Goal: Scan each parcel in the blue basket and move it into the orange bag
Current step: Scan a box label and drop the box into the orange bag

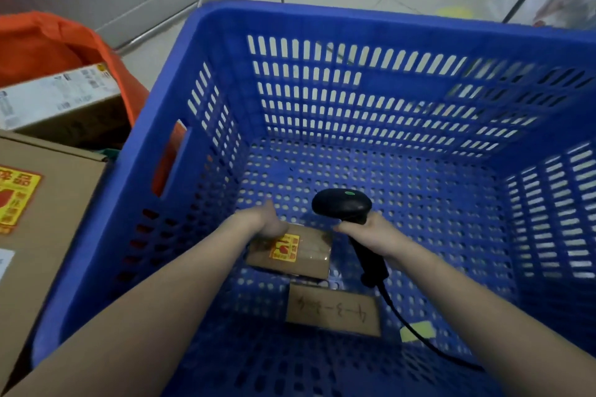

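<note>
A small brown parcel (298, 254) with a yellow and red sticker lies on the floor of the blue basket (225, 83). My left hand (269, 221) grips its far left edge, fingers curled over and hidden behind it. My right hand (375, 235) holds a black barcode scanner (343, 204) by the handle, its head just right of and above the parcel. A second brown parcel (333, 312) with handwritten numbers lies nearer me in the basket. The orange bag (42, 45) stands to the left and holds boxes.
A large cardboard box (48, 203) with a yellow sticker and a box with a white label (58, 96) sit in the orange bag. The scanner's cable (416, 335) trails across the basket floor past a yellow slip (419, 330). Tiled floor, metal legs and a clear plastic bag (548, 0) lie beyond.
</note>
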### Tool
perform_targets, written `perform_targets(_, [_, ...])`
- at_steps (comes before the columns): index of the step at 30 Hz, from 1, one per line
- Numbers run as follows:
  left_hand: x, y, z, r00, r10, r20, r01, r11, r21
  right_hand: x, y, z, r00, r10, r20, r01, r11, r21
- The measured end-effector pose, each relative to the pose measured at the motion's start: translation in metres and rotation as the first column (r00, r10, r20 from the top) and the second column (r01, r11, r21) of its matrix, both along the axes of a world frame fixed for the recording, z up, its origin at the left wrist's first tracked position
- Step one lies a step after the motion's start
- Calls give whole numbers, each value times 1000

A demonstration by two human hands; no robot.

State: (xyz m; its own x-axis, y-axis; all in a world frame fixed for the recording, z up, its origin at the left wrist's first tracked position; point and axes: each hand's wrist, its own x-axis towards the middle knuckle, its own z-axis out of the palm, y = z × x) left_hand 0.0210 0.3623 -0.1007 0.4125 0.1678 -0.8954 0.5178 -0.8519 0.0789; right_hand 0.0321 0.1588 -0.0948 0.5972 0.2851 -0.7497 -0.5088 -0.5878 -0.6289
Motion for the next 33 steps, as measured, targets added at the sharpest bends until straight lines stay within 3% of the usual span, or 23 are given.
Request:
perform_targets(9, [4, -3, 19, 975, 217, 47, -216, 976, -29, -9, 15, 6, 993, -104, -54, 109, 989, 103])
perform_targets(18, [11, -29, 128, 886, 328, 329, -273, 941, -201, 5, -8, 105, 919, -346, 188, 312, 931, 191])
perform_targets(22, [9, -47, 200, 757, 475, 448, -324, 869, -374, 0, -21, 178, 824, -485, 293, 395, 862, 317])
perform_targets(26, [-5, -61, 262, 634, 592, 498, -336, 791, -511, -18, -37, 247, 689, -668, 279, 468, 705, 533])
perform_targets(33, [-54, -89, 306, 472, 806, 358, -325, 536, -779, -60, -76, 308, 509, -821, 259, 492, 524, 695])
